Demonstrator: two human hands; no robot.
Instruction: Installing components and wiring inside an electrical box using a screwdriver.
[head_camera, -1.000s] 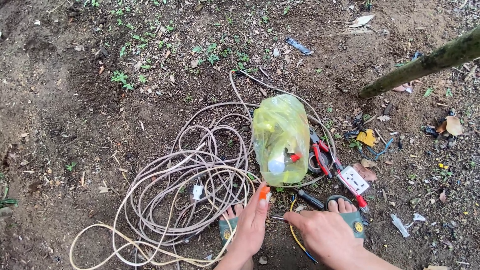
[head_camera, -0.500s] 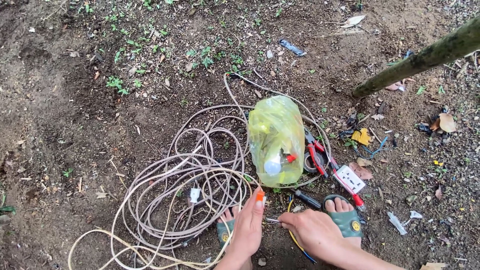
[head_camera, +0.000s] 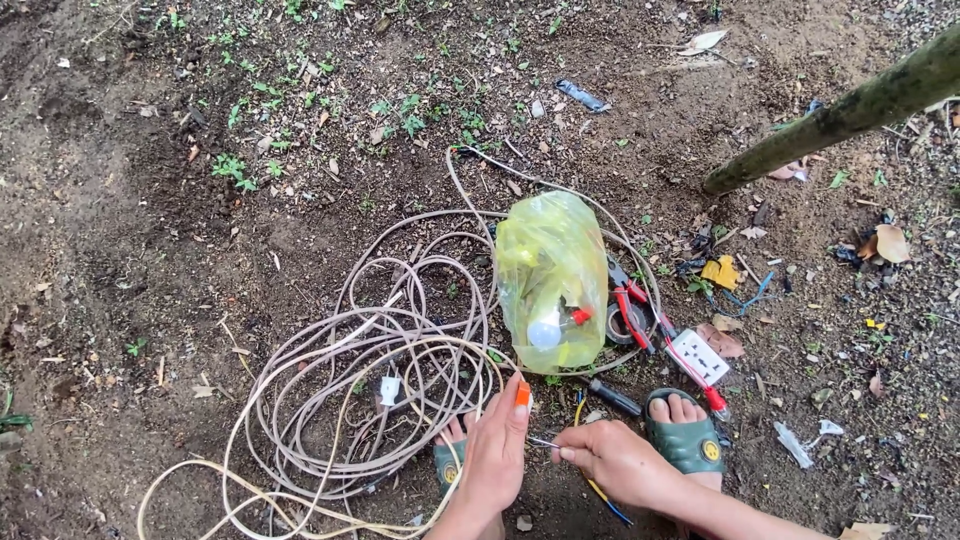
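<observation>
My left hand (head_camera: 495, 455) holds a small tool with an orange tip (head_camera: 522, 394) near the bottom of the view. My right hand (head_camera: 615, 462) pinches a thin wire end (head_camera: 543, 441) just beside it; a yellow and blue wire (head_camera: 603, 494) runs under this hand. A tangled coil of pale cable (head_camera: 370, 390) lies on the soil to the left of my hands, with a small white plug (head_camera: 389, 390) in it. A yellow plastic bag (head_camera: 550, 280) with a white bulb and a red part inside lies just beyond my hands.
Red-handled pliers (head_camera: 630, 310), a roll of black tape, a white socket block (head_camera: 698, 357) and a dark screwdriver (head_camera: 613, 397) lie right of the bag. My feet in green sandals (head_camera: 685, 435) rest on bare soil. A mossy stem (head_camera: 840, 115) slants across the upper right.
The view shifted slightly. My two hands have come closer together, the right one now pinching the thin wire end beside the orange-tipped tool.
</observation>
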